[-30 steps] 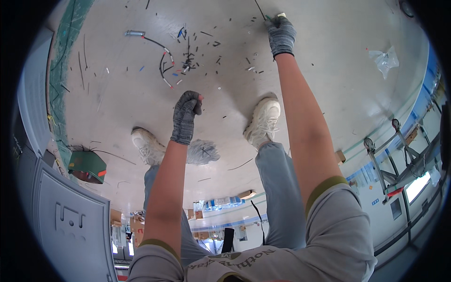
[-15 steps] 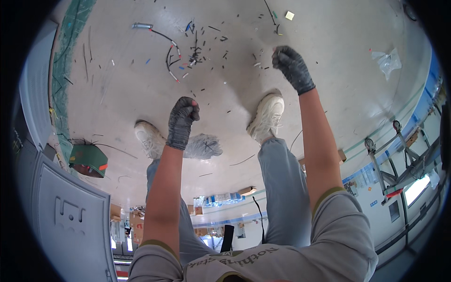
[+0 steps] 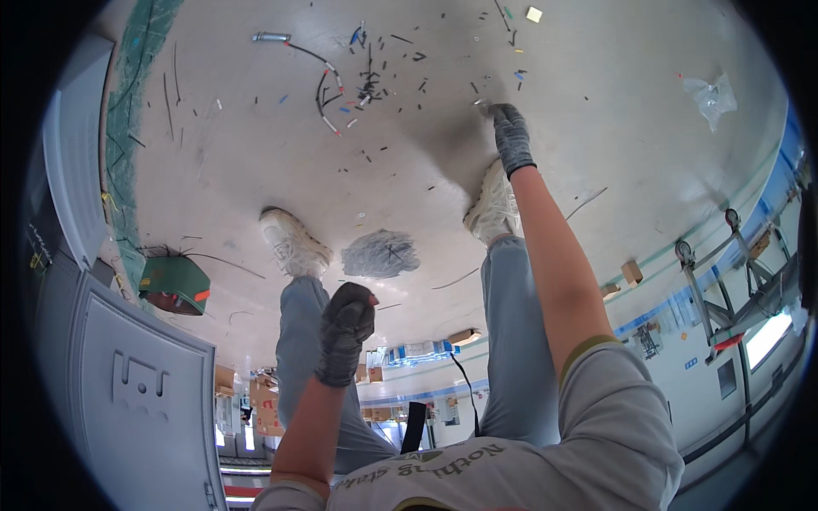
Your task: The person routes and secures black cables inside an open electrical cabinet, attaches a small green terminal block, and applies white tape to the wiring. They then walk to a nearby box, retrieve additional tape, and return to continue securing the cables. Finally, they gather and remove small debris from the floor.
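Observation:
My left hand point(image 3: 347, 332), in a dark grey glove, is closed in a fist low over my left leg, above the floor. Anything inside that fist is hidden. Farther out and to the right, my right hand point(image 3: 513, 140), also gloved, has its fingers pressed together beyond my right shoe point(image 3: 493, 204). A small blurred, pale shiny thing shows at its fingertips, too unclear to name. Left of that hand, many short dark cable scraps point(image 3: 368, 89) lie on the floor. A black cable point(image 3: 311, 54) with red and white sleeves ends in a silver cylindrical connector point(image 3: 273, 37).
A grey, scuffed patch point(image 3: 380, 254) marks the floor between my shoes. To the left are a green open box point(image 3: 174, 285) and a grey cabinet door point(image 3: 141, 392). A crumpled clear plastic bag point(image 3: 711, 98) lies at the right, with a wheeled metal frame point(image 3: 724, 298) nearer.
My left hand has drawn back toward my body. The right hand has shifted slightly nearer and to the left, and its fingers have straightened with a pale blur at their tips.

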{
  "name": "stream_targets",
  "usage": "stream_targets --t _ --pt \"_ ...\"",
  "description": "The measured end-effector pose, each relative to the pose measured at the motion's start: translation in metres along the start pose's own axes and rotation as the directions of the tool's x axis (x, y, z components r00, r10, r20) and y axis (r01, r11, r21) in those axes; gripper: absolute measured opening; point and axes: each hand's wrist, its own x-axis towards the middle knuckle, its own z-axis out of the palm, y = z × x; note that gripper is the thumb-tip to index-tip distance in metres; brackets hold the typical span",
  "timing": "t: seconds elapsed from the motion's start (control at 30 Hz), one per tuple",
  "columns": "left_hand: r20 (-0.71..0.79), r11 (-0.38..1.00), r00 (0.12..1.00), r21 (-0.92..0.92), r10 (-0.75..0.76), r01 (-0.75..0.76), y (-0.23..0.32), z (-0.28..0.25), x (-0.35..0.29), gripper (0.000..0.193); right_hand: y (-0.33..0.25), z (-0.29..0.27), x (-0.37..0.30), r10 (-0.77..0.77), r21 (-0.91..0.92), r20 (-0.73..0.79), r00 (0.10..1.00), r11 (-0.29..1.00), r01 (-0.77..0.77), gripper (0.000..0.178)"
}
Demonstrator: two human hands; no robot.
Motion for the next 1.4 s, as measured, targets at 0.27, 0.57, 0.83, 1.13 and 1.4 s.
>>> stream_targets --t 0.27,0.57,0.83,1.13,1.4 --pt "0.011 0.994 1.0 0.112 -0.015 0.014 0.0 -0.006 0.013 0.02 -0.066 0.026 0.022 -0.03 -0.048 -0.211 0.977 0.999 0.02 0.02" --pt "-0.003 0.983 0.998 0.176 0.062 -0.06 0.005 -0.012 0.008 0.023 -0.104 0.13 -0.039 -0.241 -0.24 0.262 0.934 0.922 0.305 0.016" --pt "-0.108 0.975 0.99 0.214 0.088 -0.064 0.012 -0.01 0.0 0.019 -0.127 0.152 -0.051 -0.17 -0.196 0.134 0.976 0.961 0.194 0.018" --pt "-0.163 0.975 0.985 0.222 0.054 -0.017 0.017 -0.016 -0.006 0.024 -0.11 0.17 -0.073 -0.157 -0.215 0.151 0.976 0.958 0.188 0.017" --pt "-0.137 0.991 0.99 0.134 0.018 0.001 0.018 -0.02 -0.004 0.031 -0.087 0.188 -0.058 -0.15 -0.03 0.025 0.988 0.988 0.15 0.017"
